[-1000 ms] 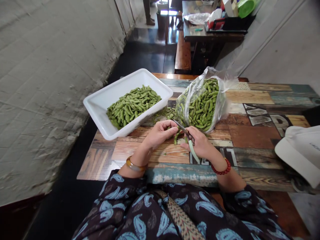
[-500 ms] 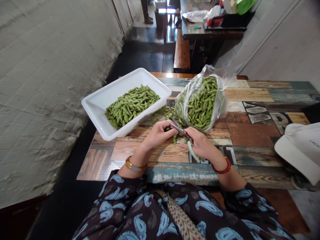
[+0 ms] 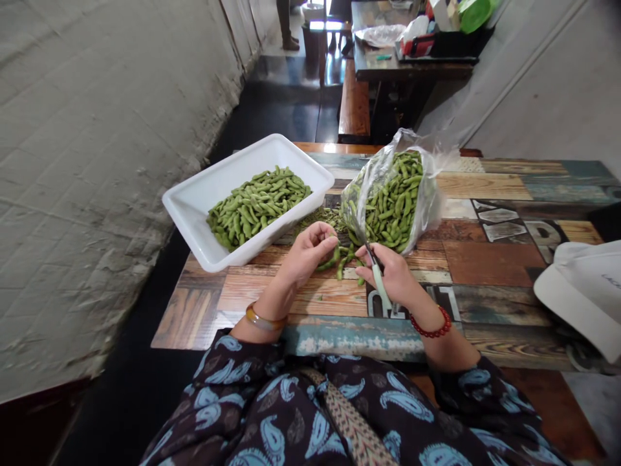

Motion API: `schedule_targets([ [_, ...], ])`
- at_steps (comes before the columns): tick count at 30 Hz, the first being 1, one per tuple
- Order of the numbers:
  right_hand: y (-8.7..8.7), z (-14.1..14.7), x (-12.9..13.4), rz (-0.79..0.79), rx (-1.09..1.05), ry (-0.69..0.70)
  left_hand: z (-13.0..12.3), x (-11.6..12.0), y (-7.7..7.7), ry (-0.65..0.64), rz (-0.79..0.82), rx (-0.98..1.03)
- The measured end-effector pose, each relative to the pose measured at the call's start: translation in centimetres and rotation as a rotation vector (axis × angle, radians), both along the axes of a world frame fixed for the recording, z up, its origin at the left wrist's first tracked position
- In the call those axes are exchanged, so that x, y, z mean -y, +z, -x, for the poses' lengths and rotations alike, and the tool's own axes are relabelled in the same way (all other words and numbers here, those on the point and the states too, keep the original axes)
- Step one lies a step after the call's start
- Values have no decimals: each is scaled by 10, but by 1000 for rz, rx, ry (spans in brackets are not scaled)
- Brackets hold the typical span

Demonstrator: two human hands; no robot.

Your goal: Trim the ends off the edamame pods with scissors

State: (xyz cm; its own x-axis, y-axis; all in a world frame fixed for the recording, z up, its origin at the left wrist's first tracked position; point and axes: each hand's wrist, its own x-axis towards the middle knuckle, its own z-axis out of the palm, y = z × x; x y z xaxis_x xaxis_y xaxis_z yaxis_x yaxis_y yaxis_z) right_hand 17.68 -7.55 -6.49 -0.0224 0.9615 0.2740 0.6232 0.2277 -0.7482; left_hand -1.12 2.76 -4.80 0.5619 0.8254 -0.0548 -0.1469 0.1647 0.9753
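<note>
Between the thumb and fingers of my left hand (image 3: 310, 252) is a green edamame pod (image 3: 330, 260), partly covered by the fingers. My right hand (image 3: 388, 272) is closed around scissors (image 3: 381, 285) with pale green handles, their blades pointing up and away toward the bag. A few loose pods (image 3: 345, 259) lie on the table between my hands. Beyond my left hand stands a white plastic tub (image 3: 194, 220) with a heap of edamame pods (image 3: 257, 204) inside. Past my right hand, a clear plastic bag (image 3: 429, 200) gapes toward me, full of pods (image 3: 395, 194).
Small green trimmings (image 3: 317, 219) are scattered between tub and bag on the patchwork-patterned table (image 3: 490, 259). A white cap (image 3: 579, 291) lies at the right edge. Behind are a wooden bench (image 3: 354, 103), another table (image 3: 369, 68) with items, and a person's legs (image 3: 286, 26).
The scissors have swung away from my left hand, and their blades now point farther up. My hands have drawn slightly apart, and the left hand's pod shows more clearly.
</note>
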Motion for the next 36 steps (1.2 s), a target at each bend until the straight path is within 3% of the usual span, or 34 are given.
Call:
schedule_targets([
  [2,1,1,0,0,-19,-25,-1,0,0,25,162,109],
  [5,-1,3,0,-18,-1,-11,-2,1,3,42,274,219],
  [13,-8,8,0,-26,78,38,-9,10,-1,53,336,203],
  [23,-4,7,-3,-77,-23,-55,-14,18,-3,36,298,166],
  [29,-1,10,-3,-131,9,-108,-20,29,-9,-117,129,43],
  [36,-1,6,0,-100,-52,-100,-14,22,-5,-225,-18,-41],
])
